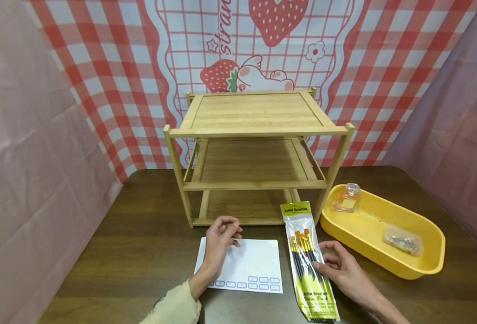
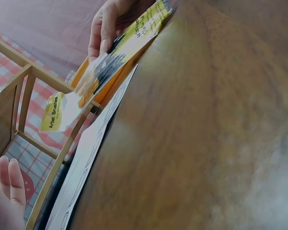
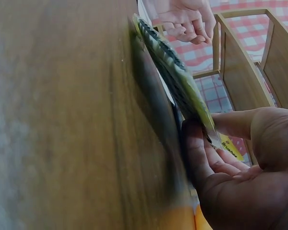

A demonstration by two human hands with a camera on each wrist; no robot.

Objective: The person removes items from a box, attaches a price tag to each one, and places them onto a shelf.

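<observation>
My right hand [image 1: 345, 274] pinches a clear and yellow packet of artist brushes [image 1: 307, 261] along its right edge, thumb on top and fingers beneath. In the right wrist view the packet [image 3: 177, 76] is seen edge-on, raised a little off the table. Several brushes with dark handles and orange bristles show through the plastic. My left hand [image 1: 220, 245] hovers over the left part of a white sheet [image 1: 254, 261] with small printed boxes along its lower edge. Its fingers are loosely bent and hold nothing.
A wooden three-tier shelf [image 1: 254, 184] stands at the back of the brown table [image 1: 141, 234]. To the right lies a yellow tray [image 1: 368, 229] containing a perfume bottle [image 1: 347, 200] and a small clear box [image 1: 402, 240]. A checked cloth [image 1: 113, 81] hangs behind.
</observation>
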